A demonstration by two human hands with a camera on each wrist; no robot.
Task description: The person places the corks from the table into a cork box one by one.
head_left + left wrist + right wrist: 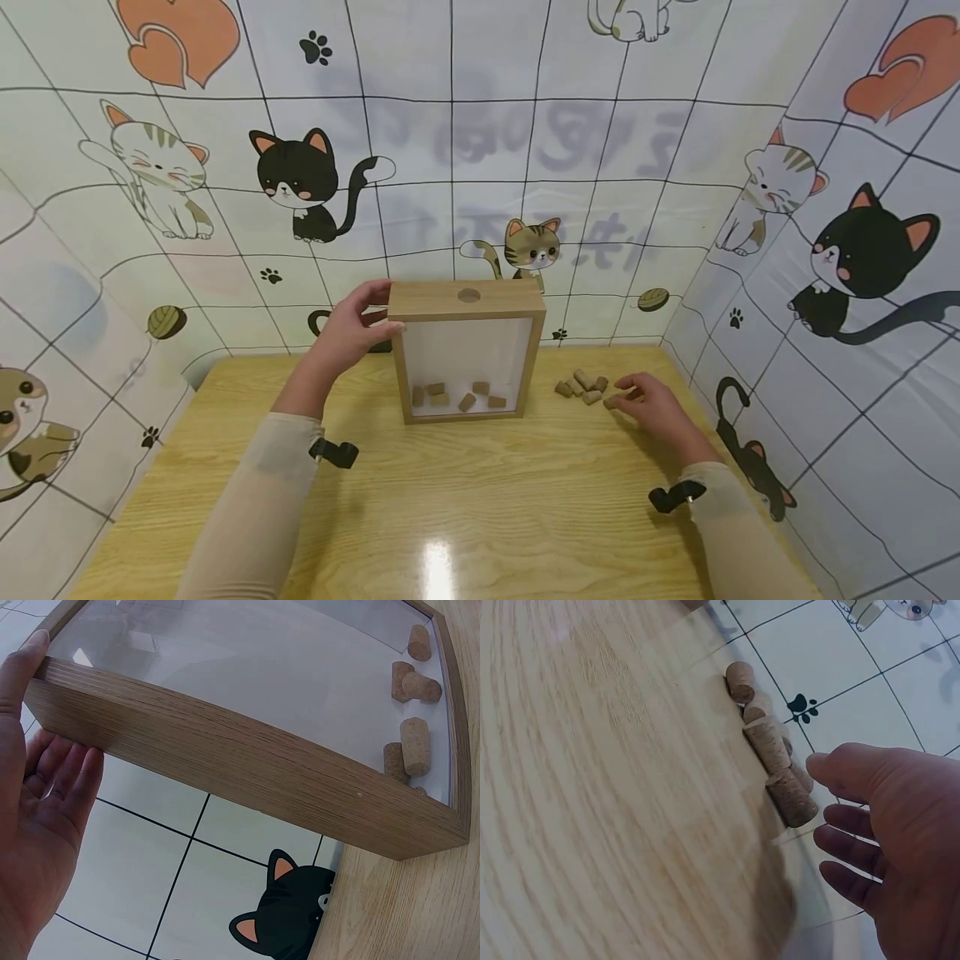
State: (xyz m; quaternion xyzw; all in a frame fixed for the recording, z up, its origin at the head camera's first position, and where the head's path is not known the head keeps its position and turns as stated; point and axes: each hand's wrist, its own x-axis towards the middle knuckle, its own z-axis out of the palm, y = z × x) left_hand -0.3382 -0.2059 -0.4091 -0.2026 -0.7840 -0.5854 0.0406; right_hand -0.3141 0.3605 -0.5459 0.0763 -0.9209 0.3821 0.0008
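Observation:
A shallow wooden box (467,300) with a clear front and a round hole in its top stands upright on the table. Several corks (467,402) lie along its bottom, behind the clear pane. My left hand (356,321) holds its upper left corner; in the left wrist view the thumb lies on the front edge of the wooden frame (225,750) and the fingers reach to the back. To the right of the box is a loose pile of corks (585,383). Beside this pile hovers my right hand (652,408), fingers loosely bent, apart from the nearest cork (793,799) in the right wrist view.
The wooden table (465,492) reaches toward me, with a bright light reflection near its front. A white cloth wall (450,142) with black grid lines and cartoon cats encloses the back and sides. A black wrist mount (333,452) sits on each sleeve.

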